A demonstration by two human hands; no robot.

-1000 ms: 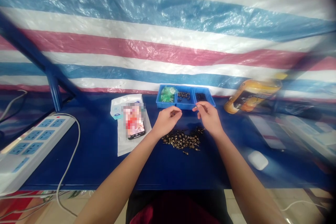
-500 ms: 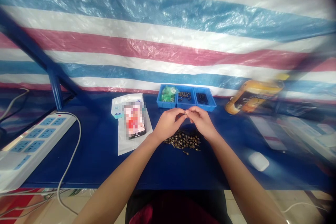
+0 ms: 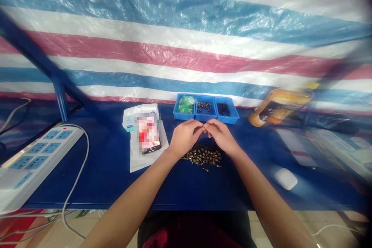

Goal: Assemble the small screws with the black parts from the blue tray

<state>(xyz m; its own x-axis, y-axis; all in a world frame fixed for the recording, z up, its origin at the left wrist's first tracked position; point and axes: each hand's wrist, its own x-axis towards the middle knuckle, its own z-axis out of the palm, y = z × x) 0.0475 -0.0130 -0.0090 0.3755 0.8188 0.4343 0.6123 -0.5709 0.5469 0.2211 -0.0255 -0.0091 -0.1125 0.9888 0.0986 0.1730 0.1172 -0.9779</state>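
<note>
My left hand (image 3: 185, 136) and my right hand (image 3: 220, 136) meet at the fingertips, both closed in a pinch. Between them is a small shiny metal piece (image 3: 204, 126), too small to make out fully. Just below my hands lies a loose pile of brass-coloured screws (image 3: 203, 155) on the blue table (image 3: 186, 190). Behind my fingers stands a blue three-part tray (image 3: 205, 117). Its left compartment holds a green plastic bag (image 3: 186, 104), the middle one small metal screws (image 3: 204, 106), and the right one dark small parts (image 3: 223, 109).
Left of my hands, a phone (image 3: 149, 133) rests on a white packet (image 3: 138, 162). A power strip (image 3: 40, 151) with a cable (image 3: 84, 162) lies at far left. To the right are an orange drink bottle (image 3: 280, 104) and a white rounded case (image 3: 286, 178). A striped tarp (image 3: 174, 50) hangs behind.
Both hands have shifted very slightly left and remain together at the fingertips, with the small piece still between them. The pile and tray look the same.
</note>
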